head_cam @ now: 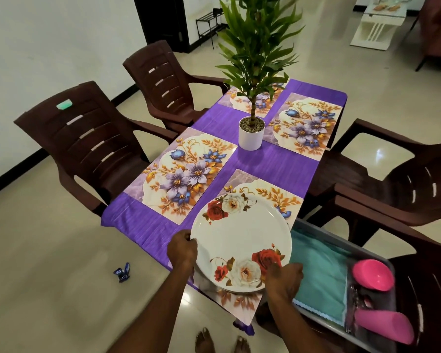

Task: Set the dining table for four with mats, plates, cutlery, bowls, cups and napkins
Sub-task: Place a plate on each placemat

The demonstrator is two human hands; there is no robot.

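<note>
Both hands hold the top plate [239, 240] by its near rim: the left hand [182, 250] grips the left edge, fingers curled under; the right hand [284, 277] pinches the near-right edge. More plates seem stacked beneath, over the near right mat [273, 197]. The near left mat [181, 174] lies forward and left of the plate, nearer the left hand; two more mats sit bare beyond the potted plant [251, 133] on the purple tabletop [278, 161]. Right, a tray [308, 225] carries teal napkins [321, 273] and pink cups [373, 275].
</note>
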